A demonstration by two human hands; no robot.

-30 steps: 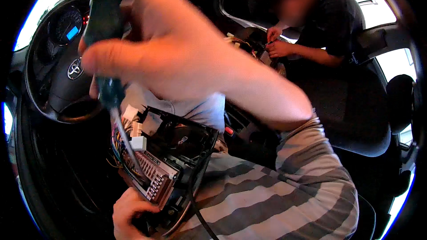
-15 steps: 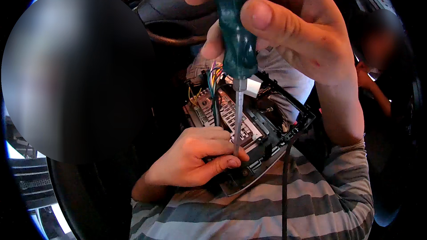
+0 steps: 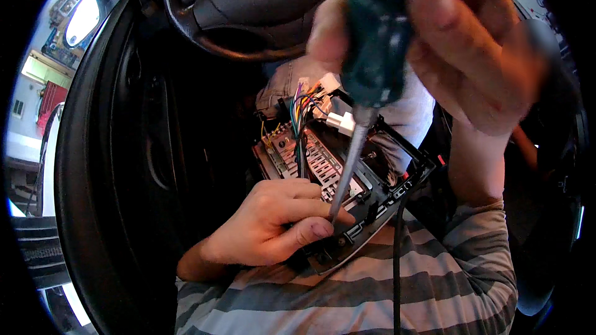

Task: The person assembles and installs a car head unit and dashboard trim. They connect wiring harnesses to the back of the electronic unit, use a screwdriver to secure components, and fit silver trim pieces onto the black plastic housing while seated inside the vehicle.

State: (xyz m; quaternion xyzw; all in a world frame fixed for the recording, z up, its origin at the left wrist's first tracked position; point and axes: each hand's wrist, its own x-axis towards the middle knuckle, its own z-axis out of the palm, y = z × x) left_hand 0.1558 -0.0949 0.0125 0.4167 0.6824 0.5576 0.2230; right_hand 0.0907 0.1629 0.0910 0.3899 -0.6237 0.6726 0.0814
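My right hand [image 3: 478,49] is closed round the dark green handle of a screwdriver [image 3: 354,161]; both are blurred near the top. The metal shaft slants down to the left. Its tip meets my left hand [image 3: 267,223], where thumb and forefinger are pinched about it. Whether a screw sits there is hidden by those fingers. Underneath, a car dashboard panel [image 3: 372,208] with a black plastic frame lies across my lap. Set in it is a metal-cased unit [image 3: 320,158] with slotted vents. Coloured wires [image 3: 302,108] and a white connector [image 3: 340,123] stand at its far end.
A steering wheel [image 3: 248,49] is ahead. The car door [image 3: 93,167] is on the left, with a side mirror [image 3: 90,15] beyond it. A black cable [image 3: 397,273] hangs from the panel over my striped shirt. A partly blurred person [image 3: 546,99] is at the right.
My right hand and the screwdriver handle have shifted right and up, so the shaft leans more. My left hand stays nearly where it was. The blurred shape at the left has left the view.
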